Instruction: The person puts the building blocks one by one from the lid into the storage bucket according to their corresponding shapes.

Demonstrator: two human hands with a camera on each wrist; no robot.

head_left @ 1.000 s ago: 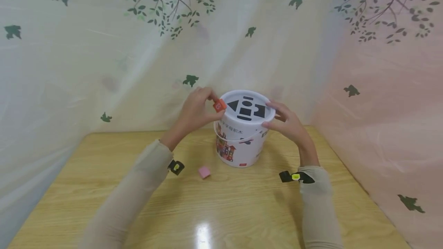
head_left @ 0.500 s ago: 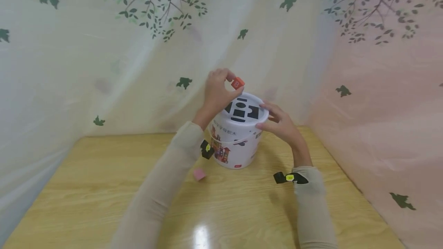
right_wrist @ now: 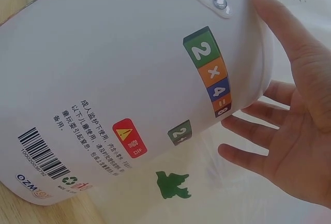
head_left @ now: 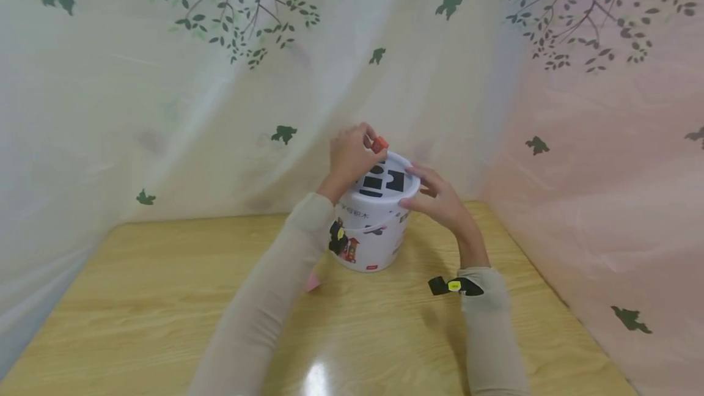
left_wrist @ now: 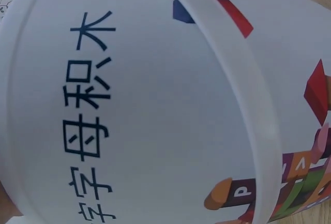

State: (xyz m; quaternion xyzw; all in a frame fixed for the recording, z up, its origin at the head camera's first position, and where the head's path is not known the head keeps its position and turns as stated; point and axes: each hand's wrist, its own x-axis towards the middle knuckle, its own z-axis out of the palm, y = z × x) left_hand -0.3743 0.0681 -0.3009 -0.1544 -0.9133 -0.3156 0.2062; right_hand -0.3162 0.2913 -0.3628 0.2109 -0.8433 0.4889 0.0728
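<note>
A small orange-red block (head_left: 379, 144) is pinched between thumb and fingers of my left hand (head_left: 350, 154), just above the lid of a white bucket. The lid (head_left: 407, 187) has several dark shaped openings, some hidden behind that hand. My right hand (head_left: 440, 200) rests against the bucket's right rim. In the right wrist view, its thumb touches the rim and its fingers (right_wrist: 258, 131) reach along the side, fairly straight. Printed characters and block pictures cover the bucket (left_wrist: 155, 105), which fills the left wrist view.
A pink block (head_left: 312, 283) lies on the wooden table (head_left: 165, 298), partly hidden by the left sleeve (head_left: 275, 298). Behind the table hangs a pale curtain (head_left: 220, 109) printed with leaves and birds. The bucket's white handle (left_wrist: 238, 69) hangs across its front.
My left hand has carried the orange-red block rightward and up over the bucket, then slightly lower toward the lid. The right hand has stayed at the rim. The head view has shifted slightly.
</note>
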